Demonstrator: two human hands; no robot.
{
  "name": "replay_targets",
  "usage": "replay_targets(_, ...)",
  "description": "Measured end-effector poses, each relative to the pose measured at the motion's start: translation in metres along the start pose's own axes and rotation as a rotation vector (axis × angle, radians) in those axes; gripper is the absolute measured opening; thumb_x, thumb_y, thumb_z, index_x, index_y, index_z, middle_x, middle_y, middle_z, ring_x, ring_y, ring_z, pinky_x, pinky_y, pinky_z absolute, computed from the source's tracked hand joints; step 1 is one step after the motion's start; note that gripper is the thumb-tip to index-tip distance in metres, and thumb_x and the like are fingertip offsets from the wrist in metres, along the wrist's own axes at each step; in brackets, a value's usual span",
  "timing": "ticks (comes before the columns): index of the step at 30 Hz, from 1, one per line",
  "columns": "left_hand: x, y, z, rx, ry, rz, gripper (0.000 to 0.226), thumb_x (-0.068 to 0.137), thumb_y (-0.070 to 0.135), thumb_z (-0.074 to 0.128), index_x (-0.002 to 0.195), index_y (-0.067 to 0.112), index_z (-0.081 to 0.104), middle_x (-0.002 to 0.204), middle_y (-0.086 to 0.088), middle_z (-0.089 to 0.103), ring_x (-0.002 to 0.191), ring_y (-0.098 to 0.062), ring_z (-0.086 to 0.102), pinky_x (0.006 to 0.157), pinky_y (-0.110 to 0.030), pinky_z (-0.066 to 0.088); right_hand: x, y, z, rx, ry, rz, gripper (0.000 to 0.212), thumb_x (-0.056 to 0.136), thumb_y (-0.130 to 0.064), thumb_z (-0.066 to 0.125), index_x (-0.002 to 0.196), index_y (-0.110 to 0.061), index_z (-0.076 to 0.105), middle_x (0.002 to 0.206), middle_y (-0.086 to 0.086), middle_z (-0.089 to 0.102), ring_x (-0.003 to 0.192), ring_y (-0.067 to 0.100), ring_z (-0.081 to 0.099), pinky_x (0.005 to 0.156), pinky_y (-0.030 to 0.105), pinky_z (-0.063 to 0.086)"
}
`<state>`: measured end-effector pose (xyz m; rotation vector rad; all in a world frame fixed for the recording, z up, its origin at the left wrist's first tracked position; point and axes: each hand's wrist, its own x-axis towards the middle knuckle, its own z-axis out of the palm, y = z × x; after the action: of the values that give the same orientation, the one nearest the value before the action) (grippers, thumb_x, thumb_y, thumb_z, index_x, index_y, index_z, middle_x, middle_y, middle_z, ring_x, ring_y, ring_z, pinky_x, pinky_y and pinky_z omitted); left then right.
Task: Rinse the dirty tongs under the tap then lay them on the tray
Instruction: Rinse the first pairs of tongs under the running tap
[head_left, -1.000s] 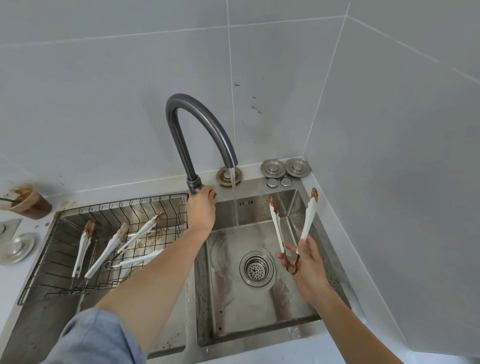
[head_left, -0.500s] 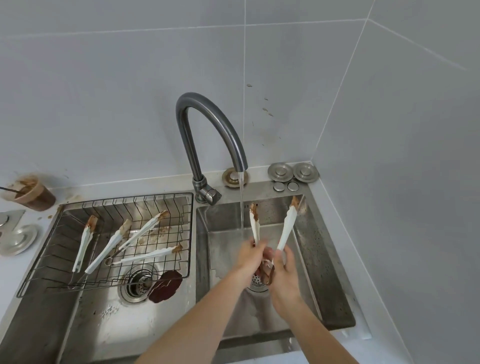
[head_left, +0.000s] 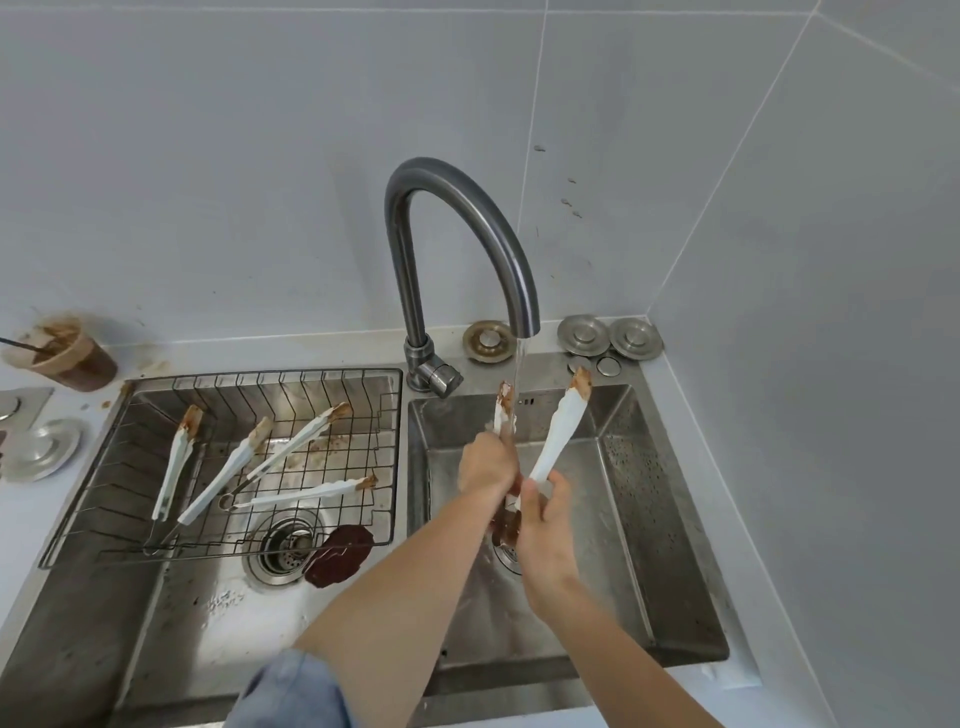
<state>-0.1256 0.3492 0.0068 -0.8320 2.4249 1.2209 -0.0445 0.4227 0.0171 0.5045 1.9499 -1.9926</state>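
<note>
Tongs (head_left: 560, 435): held over the right basin (head_left: 654, 519), white arms spread in a V that points up and away from the person, brown smears on both tips.
Left hand (head_left: 487, 463): fingers curled round the left arm of the tongs, low on it; the dirty tip sticks out above the knuckles.
Right hand (head_left: 545, 519): pinches the lower end of the right arm between thumb and fingers, just beside the left hand.
Hinge end: mostly hidden between the two hands; a brown patch shows there, possibly the joint.
Tap (head_left: 457, 208): running, with the water stream (head_left: 521, 364) falling onto the left arm of the tongs just above the left hand.
Tray (head_left: 291, 372): a wire rack across the left basin, well apart from the held tongs.
Other tongs (head_left: 228, 467): lying in the tray, tips brown.
Tabletop (head_left: 21, 499): a brown-smeared cup (head_left: 67, 353) stands at the far left.
</note>
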Motion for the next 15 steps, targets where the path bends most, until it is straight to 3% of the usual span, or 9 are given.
replay_targets(2, 0.001, 0.000, -0.002, 0.098, 0.012, 0.012, 0.057, 0.100, 0.047, 0.027, 0.111, 0.004, 0.063, 0.112, -0.020, 0.066, 0.107, -0.036, 0.060, 0.087, -0.039, 0.047, -0.005, -0.001, 0.005, -0.019, 0.003, -0.026, 0.021, 0.101, -0.028, 0.033, 0.122, -0.025, 0.034, 0.080, 0.006, 0.061, 0.056, 0.007, 0.061, 0.054, 0.025, 0.053)
replay_targets(4, 0.000, -0.001, -0.004, 0.088, -0.001, 0.049, 0.049, 0.101, 0.039, 0.029, 0.106, 0.003, 0.061, 0.104, -0.020, 0.067, 0.103, -0.036, 0.063, 0.083, -0.037, 0.048, -0.008, -0.001, 0.008, -0.014, 0.006, -0.030, 0.019, 0.101, -0.027, 0.033, 0.120, -0.024, 0.036, 0.079, 0.007, 0.062, 0.058, 0.011, 0.061, 0.058, 0.032, 0.053)
replay_targets(6, -0.003, -0.005, -0.005, -0.167, -0.074, 0.061, 0.039, 0.102, 0.030, 0.029, 0.094, 0.003, 0.056, 0.079, -0.016, 0.066, 0.074, -0.031, 0.067, 0.061, -0.032, 0.052, -0.010, -0.001, 0.008, 0.016, 0.009, -0.029, 0.014, 0.102, -0.026, 0.032, 0.115, -0.028, 0.037, 0.076, 0.003, 0.063, 0.051, 0.007, 0.061, 0.052, 0.027, 0.054)
replay_targets(8, -0.008, -0.011, -0.006, -0.358, -0.159, 0.018, 0.033, 0.103, 0.023, 0.029, 0.097, -0.001, 0.052, 0.069, -0.010, 0.057, 0.053, -0.021, 0.056, 0.044, -0.025, 0.047, -0.013, -0.002, 0.008, 0.007, 0.013, -0.021, 0.015, 0.102, -0.026, 0.032, 0.115, -0.029, 0.038, 0.073, 0.001, 0.063, 0.048, 0.007, 0.060, 0.049, 0.026, 0.053)
replay_targets(12, -0.005, -0.011, -0.007, -0.252, -0.100, 0.003, 0.035, 0.100, 0.021, 0.032, 0.110, -0.004, 0.054, 0.097, -0.020, 0.064, 0.081, -0.031, 0.062, 0.074, -0.040, 0.051, -0.016, -0.001, 0.011, -0.054, 0.041, -0.036, 0.014, 0.101, -0.026, 0.033, 0.114, -0.030, 0.037, 0.070, -0.003, 0.062, 0.047, 0.006, 0.061, 0.049, 0.026, 0.053)
replay_targets(15, 0.001, -0.005, -0.006, -0.095, -0.020, -0.033, 0.041, 0.098, 0.030, 0.036, 0.104, -0.001, 0.062, 0.105, -0.018, 0.067, 0.081, -0.028, 0.060, 0.072, -0.034, 0.046, -0.019, -0.005, 0.013, -0.092, 0.049, -0.048, 0.013, 0.101, -0.029, 0.034, 0.113, -0.034, 0.035, 0.066, -0.003, 0.063, 0.047, 0.008, 0.057, 0.050, 0.031, 0.051)
